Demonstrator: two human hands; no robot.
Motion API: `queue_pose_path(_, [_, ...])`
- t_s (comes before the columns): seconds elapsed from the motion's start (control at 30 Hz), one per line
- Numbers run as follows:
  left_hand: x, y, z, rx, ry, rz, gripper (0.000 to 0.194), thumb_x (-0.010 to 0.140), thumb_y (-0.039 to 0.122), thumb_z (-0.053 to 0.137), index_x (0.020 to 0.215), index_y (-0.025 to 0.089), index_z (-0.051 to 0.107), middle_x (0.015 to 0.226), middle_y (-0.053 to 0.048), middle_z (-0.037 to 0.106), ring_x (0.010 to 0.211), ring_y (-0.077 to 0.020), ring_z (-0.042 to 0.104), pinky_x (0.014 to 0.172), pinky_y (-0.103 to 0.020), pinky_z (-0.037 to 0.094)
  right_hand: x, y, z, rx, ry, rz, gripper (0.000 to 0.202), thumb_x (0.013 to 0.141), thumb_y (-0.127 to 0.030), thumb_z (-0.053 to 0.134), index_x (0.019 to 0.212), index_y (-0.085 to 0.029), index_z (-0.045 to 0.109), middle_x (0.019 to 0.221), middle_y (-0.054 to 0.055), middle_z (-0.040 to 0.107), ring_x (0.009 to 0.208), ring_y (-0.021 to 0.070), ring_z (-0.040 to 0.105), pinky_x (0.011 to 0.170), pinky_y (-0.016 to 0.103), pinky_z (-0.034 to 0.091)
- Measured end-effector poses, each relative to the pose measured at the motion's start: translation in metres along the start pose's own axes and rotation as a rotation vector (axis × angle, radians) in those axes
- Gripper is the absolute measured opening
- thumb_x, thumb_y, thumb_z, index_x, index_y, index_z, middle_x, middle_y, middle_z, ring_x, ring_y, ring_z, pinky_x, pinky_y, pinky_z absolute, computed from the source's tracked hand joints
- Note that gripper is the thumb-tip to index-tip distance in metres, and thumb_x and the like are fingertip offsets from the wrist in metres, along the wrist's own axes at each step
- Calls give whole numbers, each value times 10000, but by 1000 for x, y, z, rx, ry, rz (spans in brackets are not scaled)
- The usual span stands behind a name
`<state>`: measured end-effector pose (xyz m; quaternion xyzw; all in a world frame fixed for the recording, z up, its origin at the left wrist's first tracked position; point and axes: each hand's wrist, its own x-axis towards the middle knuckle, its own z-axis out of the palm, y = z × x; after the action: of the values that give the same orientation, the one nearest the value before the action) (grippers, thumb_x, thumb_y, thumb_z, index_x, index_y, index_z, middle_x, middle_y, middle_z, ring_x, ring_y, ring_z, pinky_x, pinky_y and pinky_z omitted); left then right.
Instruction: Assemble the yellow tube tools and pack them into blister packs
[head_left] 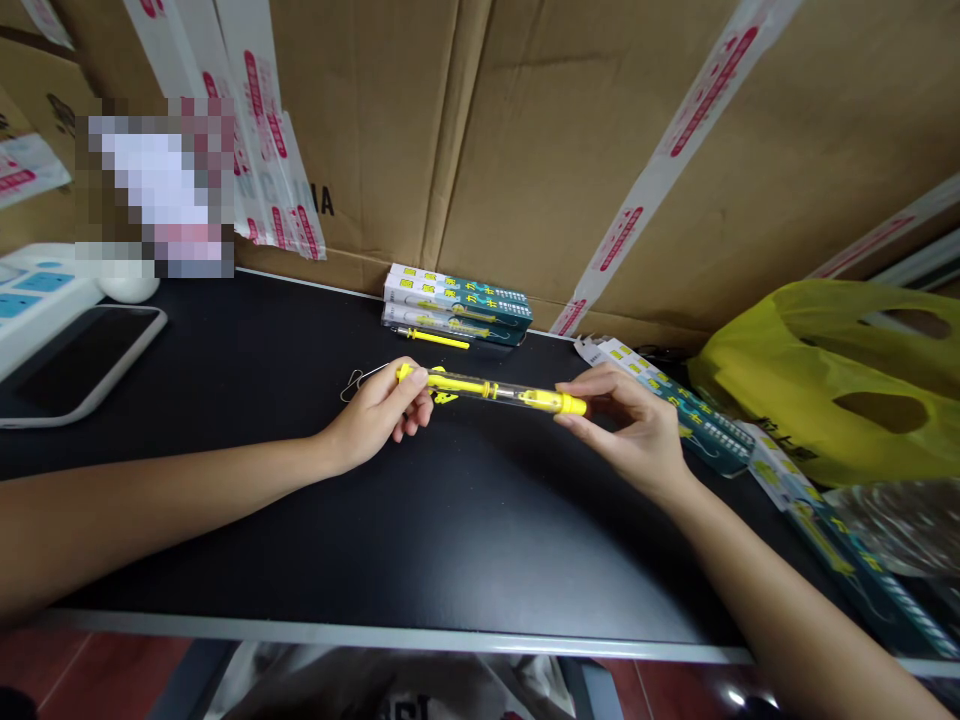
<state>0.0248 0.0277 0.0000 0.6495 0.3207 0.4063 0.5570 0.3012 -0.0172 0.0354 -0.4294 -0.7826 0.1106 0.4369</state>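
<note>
A clear tubular spring scale (506, 393) with yellow ends and a metal spring inside is held level above the black table. My left hand (394, 400) is closed round its left end, the thumb lying on the yellow part. With thumb and fingertips, my right hand (626, 415) pinches the yellow cap at the other end. Just beyond the left hand show a bent wire hook (352, 384) and a small yellow piece (445, 398); whether they join the scale I cannot tell. A yellow rod (433, 338) with a dark tip lies behind, in front of stacked boxes.
Printed spring scale boxes (457, 300) stand at the back, with more boxes (675, 405) to the right. A yellow plastic bag (795, 350) sits at far right. On the left are a phone (82, 362) and a white power strip (45, 290). Taped cardboard (570, 130) walls the back.
</note>
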Motion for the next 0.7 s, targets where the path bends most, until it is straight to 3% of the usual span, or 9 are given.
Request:
queue_pose_path(0.47, [0,-1,1,14,-3,5,287,943,435,379,797,189,403,629,43,536,502,-62,497,404,-151,377,-4,1,2,8,14,53,214,779,-271,703,979,-227,640,826,29,665,643,137,609,526,242,498])
queue_pose_path(0.7, [1,-1,0,13,-6,8,284,943,435,380,801,190,400,628,43,536,501,-63,497,403,-152,376,-4,-1,1,8,4,77,219,776,-259,703,986,-225,648,685,-10,599,554,109,520,479,226,424])
